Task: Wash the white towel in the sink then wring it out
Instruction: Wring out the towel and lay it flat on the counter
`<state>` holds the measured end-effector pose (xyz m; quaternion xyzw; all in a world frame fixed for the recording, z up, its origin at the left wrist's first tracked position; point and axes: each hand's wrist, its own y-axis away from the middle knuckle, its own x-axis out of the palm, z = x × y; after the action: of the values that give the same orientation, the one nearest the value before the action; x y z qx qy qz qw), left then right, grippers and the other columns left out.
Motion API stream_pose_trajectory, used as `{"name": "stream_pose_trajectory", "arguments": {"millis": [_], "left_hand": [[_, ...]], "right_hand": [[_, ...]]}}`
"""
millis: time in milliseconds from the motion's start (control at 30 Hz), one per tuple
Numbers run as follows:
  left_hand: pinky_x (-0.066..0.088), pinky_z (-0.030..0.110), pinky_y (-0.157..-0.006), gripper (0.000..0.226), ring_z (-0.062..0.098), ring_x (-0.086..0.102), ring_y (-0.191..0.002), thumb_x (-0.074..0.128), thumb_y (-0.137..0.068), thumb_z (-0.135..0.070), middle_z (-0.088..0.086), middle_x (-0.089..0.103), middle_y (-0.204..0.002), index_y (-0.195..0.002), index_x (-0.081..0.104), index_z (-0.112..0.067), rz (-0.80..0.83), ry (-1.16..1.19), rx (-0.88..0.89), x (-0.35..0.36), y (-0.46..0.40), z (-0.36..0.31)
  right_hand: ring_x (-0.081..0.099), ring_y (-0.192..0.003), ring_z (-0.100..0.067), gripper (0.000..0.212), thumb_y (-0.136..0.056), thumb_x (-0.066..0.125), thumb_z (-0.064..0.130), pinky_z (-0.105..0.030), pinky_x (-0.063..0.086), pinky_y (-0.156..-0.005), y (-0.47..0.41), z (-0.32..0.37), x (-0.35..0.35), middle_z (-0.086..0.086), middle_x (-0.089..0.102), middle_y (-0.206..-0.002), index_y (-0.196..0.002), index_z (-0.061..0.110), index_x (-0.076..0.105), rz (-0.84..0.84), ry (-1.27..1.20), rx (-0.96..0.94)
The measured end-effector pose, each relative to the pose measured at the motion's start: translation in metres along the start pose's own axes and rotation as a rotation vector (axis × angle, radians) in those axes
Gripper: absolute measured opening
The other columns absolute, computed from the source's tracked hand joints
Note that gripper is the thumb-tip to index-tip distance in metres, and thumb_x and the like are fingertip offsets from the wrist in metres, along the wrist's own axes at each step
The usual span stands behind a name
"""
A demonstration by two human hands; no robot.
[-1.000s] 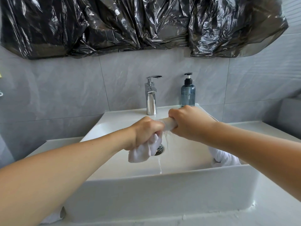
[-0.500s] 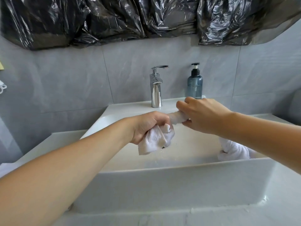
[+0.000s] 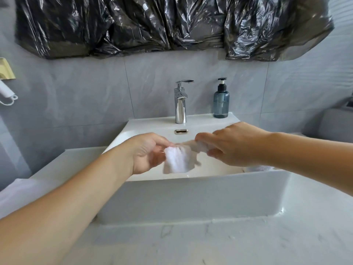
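The towel (image 3: 179,159) is white and twisted into a tight roll at its right end, while its left end fans out loose and blurred above the sink (image 3: 191,196). The right hand (image 3: 235,144) grips the rolled end. The left hand (image 3: 147,152) is open, its fingers relaxed just beside the loose end.

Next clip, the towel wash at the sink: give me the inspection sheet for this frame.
Surface: pale marbled counter around a white sink.
Job's things: white towel held above the basin, partly twisted, one end hanging loose.
Clutter: second white cloth at the basin's right edge, mostly hidden; blue soap dispenser on the back ledge.
Grippers: right hand grips the twisted end; left hand has loosened fingers at the hanging end, blurred.
Cables: nothing seen.
Surroundings: chrome faucet, no water seen running; grey tiles; black plastic sheet above.
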<state>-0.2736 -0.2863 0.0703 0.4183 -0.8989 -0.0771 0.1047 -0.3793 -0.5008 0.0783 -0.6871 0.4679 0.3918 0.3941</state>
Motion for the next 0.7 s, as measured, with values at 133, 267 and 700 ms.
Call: {"name": "stream_pose_trajectory", "arguments": {"millis": [133, 267, 700], "left_hand": [[0.051, 0.026, -0.057, 0.026, 0.024, 0.061, -0.070, 0.060, -0.079, 0.016, 0.017, 0.069, -0.100, -0.082, 0.060, -0.009, -0.058, -0.098, 0.108, 0.000, 0.017, 0.023], [0.048, 0.012, -0.070, 0.039, -0.002, 0.065, -0.078, 0.061, -0.080, 0.009, -0.004, 0.072, -0.100, -0.110, 0.066, -0.015, 0.143, -0.613, 0.214, 0.009, 0.033, 0.032], [0.062, 0.041, -0.071, 0.025, 0.026, 0.067, -0.067, 0.048, -0.104, -0.033, 0.011, 0.067, -0.081, -0.098, 0.054, -0.010, -0.166, -0.272, 0.241, 0.021, 0.005, 0.029]], "right_hand": [[0.055, -0.090, -0.021, 0.035, -0.092, 0.035, 0.056, -0.040, 0.048, -0.089, 0.000, 0.003, -0.012, 0.015, 0.057, -0.085, -0.127, 0.057, 0.037, 0.189, -0.168, 0.103], [0.058, -0.069, -0.004, 0.028, -0.087, 0.050, 0.051, -0.024, 0.045, -0.068, -0.003, 0.007, -0.008, 0.011, 0.067, -0.079, -0.113, 0.056, 0.055, 0.411, -0.465, 0.157], [0.061, -0.069, -0.009, 0.029, -0.093, 0.059, 0.045, -0.022, 0.045, -0.049, -0.007, -0.003, -0.004, 0.010, 0.067, -0.082, -0.121, 0.043, 0.052, 0.585, -1.153, 0.276]]}}
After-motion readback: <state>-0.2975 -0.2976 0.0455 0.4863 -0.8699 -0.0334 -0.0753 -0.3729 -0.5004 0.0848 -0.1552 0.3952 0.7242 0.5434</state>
